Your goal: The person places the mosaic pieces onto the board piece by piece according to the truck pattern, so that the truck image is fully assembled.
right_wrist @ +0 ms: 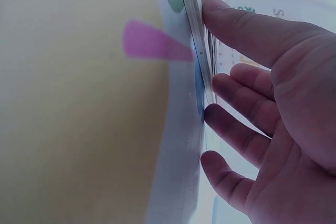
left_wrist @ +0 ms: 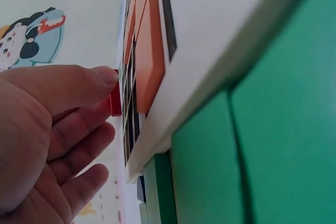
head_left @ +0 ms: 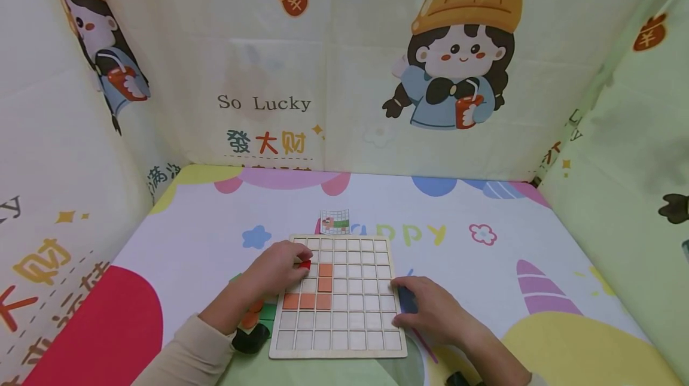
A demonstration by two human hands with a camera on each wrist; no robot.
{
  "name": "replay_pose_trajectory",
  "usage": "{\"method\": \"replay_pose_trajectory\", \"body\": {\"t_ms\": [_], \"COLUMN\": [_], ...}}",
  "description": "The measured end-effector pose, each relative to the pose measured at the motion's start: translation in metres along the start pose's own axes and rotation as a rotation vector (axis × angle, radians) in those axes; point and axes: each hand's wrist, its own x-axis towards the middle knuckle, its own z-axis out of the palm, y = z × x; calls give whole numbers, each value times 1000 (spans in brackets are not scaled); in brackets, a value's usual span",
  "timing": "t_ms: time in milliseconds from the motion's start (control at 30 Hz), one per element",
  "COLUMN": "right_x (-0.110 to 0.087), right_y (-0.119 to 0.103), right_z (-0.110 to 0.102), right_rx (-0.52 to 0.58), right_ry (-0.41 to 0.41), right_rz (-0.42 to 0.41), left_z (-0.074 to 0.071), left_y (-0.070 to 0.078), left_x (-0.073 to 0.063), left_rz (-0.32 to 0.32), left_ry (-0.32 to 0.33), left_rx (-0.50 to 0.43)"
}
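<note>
A pale wooden grid board (head_left: 371,340) lies flat on the table, with several orange square tiles (head_left: 307,301) set in its left half in an angled line. Over the board's upper left, my left hand (head_left: 276,269) pinches a small red tile (left_wrist: 115,100) between thumb and fingers, close to the grid cells. At the right side of the board, my right hand (head_left: 430,308) rests its thumb and fingertips against the rim, the fingers loosely spread. The left wrist view has the orange tiles edge-on beside the red one.
Green tiles (head_left: 267,312) and orange pieces (head_left: 250,317) lie left of the board, partly behind the left forearm. A small printed pattern card (head_left: 335,222) stands just beyond the board's far edge. Patterned cloth (head_left: 355,75) hangs around the table's back and sides.
</note>
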Motion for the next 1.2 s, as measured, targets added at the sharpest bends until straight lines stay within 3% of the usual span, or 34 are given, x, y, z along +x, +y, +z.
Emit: {"method": "replay_pose_trajectory", "body": {"t_ms": [300, 567, 900, 1200], "right_x": [-1, 0, 0, 0], "right_y": [0, 0, -1, 0], "right_z": [1, 1, 0, 1], "right_rx": [-1, 2, -9, -18], "right_ry": [4, -4, 1, 4], "right_rz": [20, 22, 14, 18], "left_z": [6, 8, 9, 9], "left_y": [5, 6, 6, 9], "left_x": [2, 4, 4, 5], "left_rz": [39, 19, 13, -3], "left_ry": [-14, -1, -15, -25], "left_rx": [81, 140, 71, 63]}}
